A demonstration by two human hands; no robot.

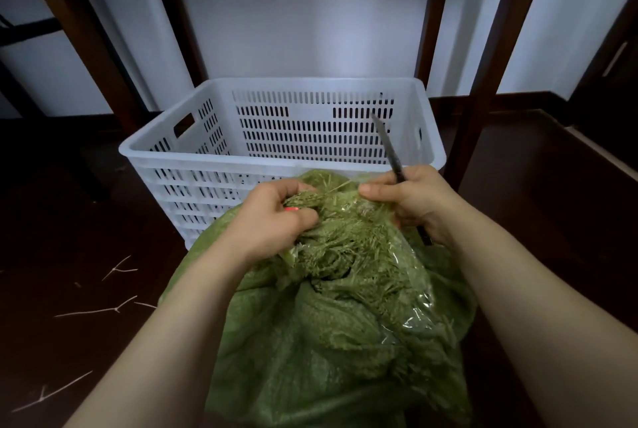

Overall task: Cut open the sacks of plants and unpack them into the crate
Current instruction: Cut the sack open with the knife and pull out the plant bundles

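Note:
A green woven sack point(321, 341) stands in front of me, its frayed top bunched up with a clear plastic liner point(411, 275) showing inside. My left hand point(272, 217) grips the gathered mouth of the sack, where a bit of red tie point(291, 209) shows. My right hand point(411, 199) pinches the sack's top on the other side and holds a knife point(388, 148), blade pointing up and away over the crate. A white slotted plastic crate point(193, 151) stands just beyond the sack; what I can see of its inside holds nothing.
Dark wooden floor lies all around, with several thin pale twigs point(103, 308) scattered at the left. Dark wooden posts point(483, 65) rise behind and beside the crate against a white wall. A dark cabinet point(607, 89) stands at the right.

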